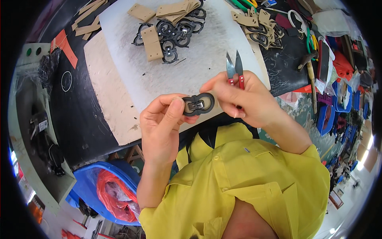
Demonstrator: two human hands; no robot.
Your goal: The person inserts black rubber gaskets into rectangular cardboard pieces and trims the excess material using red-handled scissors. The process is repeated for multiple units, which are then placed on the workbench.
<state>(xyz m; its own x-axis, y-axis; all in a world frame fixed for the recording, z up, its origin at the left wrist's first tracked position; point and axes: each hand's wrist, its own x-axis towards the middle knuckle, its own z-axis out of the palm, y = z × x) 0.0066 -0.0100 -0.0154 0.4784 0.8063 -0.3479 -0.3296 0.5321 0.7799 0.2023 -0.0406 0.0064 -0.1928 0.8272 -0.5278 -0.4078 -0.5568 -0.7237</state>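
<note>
My left hand pinches the left end of a black figure-eight piece between thumb and fingers. A small silver buckle sits in its middle, and tan material shows behind its right loop. With closed fingers, my right hand holds thread snips with red handles, their blades spread apart and pointing away from me. The thumb and forefinger of that hand are at the right end of the black piece; whether they also grip it I cannot tell. Farther back on the white sheet lie several similar black pieces with buckles.
Tan punched strips lie on and beside the black pieces. A second heap of tan and black parts is at the back right. A hammer rests at the right table edge. Below left stands a blue bin with red plastic.
</note>
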